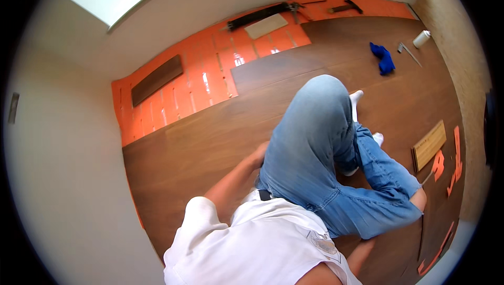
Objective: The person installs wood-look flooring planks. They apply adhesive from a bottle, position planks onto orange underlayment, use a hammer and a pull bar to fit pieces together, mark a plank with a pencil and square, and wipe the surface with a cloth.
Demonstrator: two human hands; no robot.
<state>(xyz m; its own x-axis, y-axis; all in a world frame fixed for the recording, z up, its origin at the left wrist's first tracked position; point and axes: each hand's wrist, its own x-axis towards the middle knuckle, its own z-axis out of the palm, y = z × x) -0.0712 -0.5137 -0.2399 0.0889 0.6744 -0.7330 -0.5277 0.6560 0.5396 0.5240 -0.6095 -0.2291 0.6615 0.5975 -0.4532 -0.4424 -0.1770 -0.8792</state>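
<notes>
Seated on the brown plank floor [194, 148], I have my legs in blue jeans [310, 127] bent in front of me. My left hand [260, 155] is down by the outer side of my left thigh, close to the floor; its fingers are hidden behind the jeans. My right forearm [361, 254] passes under my right leg, which covers the hand. Whether either hand holds anything does not show. Beyond my right knee, a short stack of light wood pieces [430, 145] lies beside orange scraps [438, 165].
Orange underlay [157, 112] shows along the far wall. On it lie a dark plank piece [157, 80], a black caulking gun [258, 17], a beige board [266, 26] and a hammer [346, 7]. A blue cloth [383, 58], a metal square [409, 54] and a white bottle [421, 39] lie far right.
</notes>
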